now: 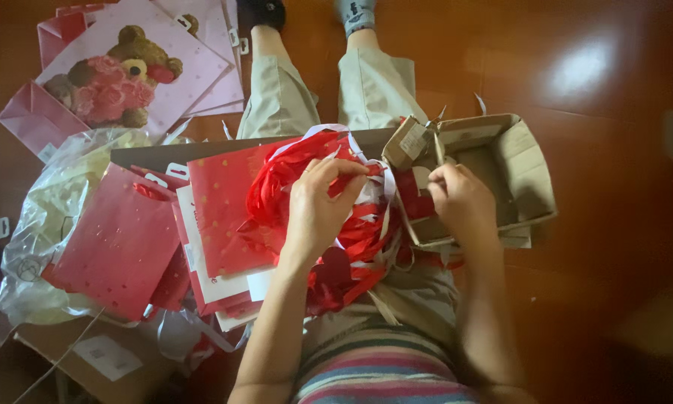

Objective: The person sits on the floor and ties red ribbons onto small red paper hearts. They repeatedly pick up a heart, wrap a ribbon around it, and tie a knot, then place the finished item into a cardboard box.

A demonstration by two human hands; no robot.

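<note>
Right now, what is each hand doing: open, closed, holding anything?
Left hand: fingers closed, pinching the red and white ribbons.
Right hand: closed at the small cardboard box; what it grips cannot be told.

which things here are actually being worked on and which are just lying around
In hand:
left hand in the red and white ribbons
right hand at the open cardboard box

Lying about:
red gift bags
teddy bear gift bag
clear plastic bag
brown carton

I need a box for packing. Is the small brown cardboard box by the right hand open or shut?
Open. The cardboard box has its flaps spread outward and its bare inner walls show. The right hand rests at its near edge.
</note>
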